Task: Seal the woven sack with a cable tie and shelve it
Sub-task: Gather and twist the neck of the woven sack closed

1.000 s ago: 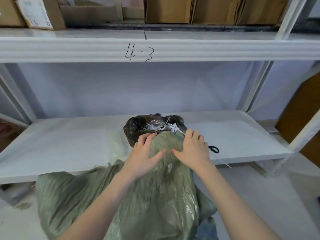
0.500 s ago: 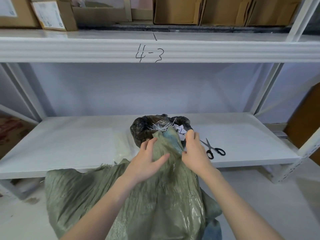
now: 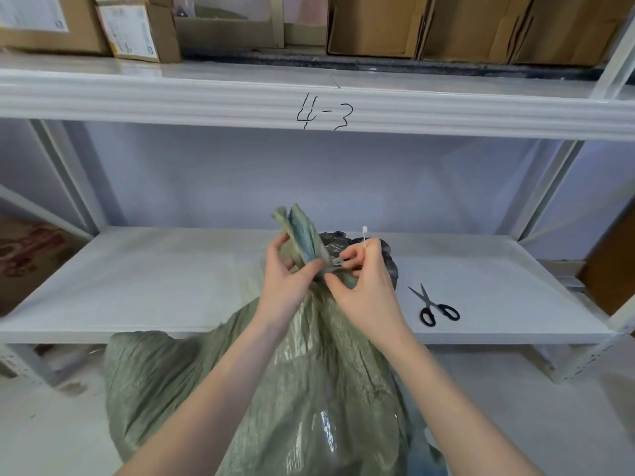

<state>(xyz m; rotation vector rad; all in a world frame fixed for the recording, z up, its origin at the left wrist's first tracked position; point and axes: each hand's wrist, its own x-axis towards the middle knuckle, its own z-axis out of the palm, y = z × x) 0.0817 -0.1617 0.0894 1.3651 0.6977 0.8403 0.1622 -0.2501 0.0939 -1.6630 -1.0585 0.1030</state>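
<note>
A grey-green woven sack stands on the floor in front of the white metal shelf. Its mouth is bunched into a neck that sticks up between my hands. My left hand squeezes that neck from the left. My right hand pinches a white cable tie at the neck; the tie's head pokes up above my fingers. How far the tie goes around the neck is hidden by my fingers.
A black plastic bag with more white ties lies on the shelf just behind my hands. Black-handled scissors lie to the right near the shelf's front edge. Cardboard boxes fill the upper shelf marked 4-3.
The sack's mouth has been gathered from flat into a raised neck. My right hand has taken a cable tie and brought it to the neck. The view has shifted left, showing the scissors fully.
</note>
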